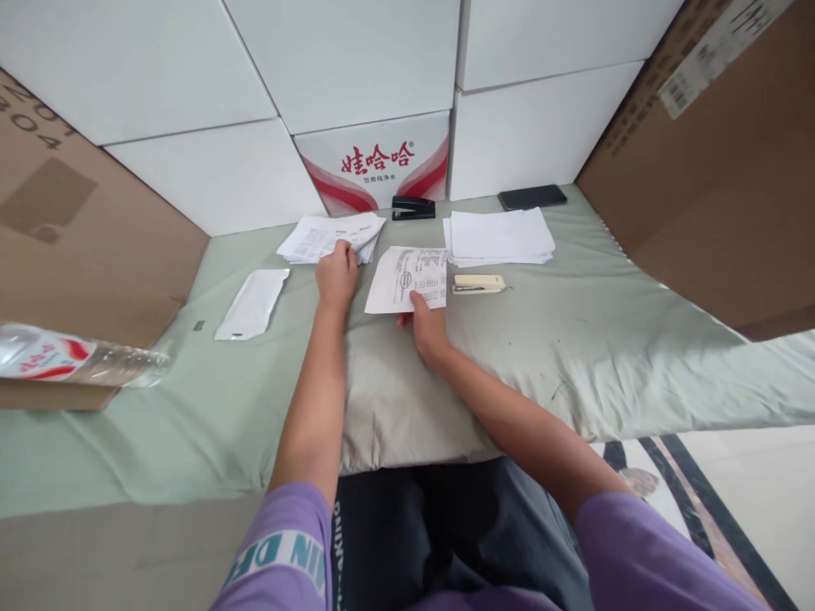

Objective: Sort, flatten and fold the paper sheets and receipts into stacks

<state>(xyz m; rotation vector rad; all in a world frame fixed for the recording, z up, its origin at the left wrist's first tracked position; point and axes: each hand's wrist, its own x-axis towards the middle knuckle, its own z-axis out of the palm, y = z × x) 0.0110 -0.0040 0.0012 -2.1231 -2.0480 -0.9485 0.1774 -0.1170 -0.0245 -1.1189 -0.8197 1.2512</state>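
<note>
My right hand [428,327] grips a printed paper sheet [407,280] by its near edge, thumb on top and fingers beneath. The sheet bears an oval stamp-like mark and lines of print. At the near right corner of the left paper stack [311,240], my left hand [337,276] is closed with its fingers pinching the top sheet, whose right part lifts a little. Beyond the held sheet stands a black stapler [413,209]. A cream stapler [477,284] lies just right of that sheet, below a second paper stack [500,236].
A black phone [532,197] rests at the back right. To the left lie a white packet [252,304] and a water bottle [76,356]. White boxes [375,161] line the back, with brown cartons [719,187] at both sides. The green cloth surface [541,365] ends near my lap.
</note>
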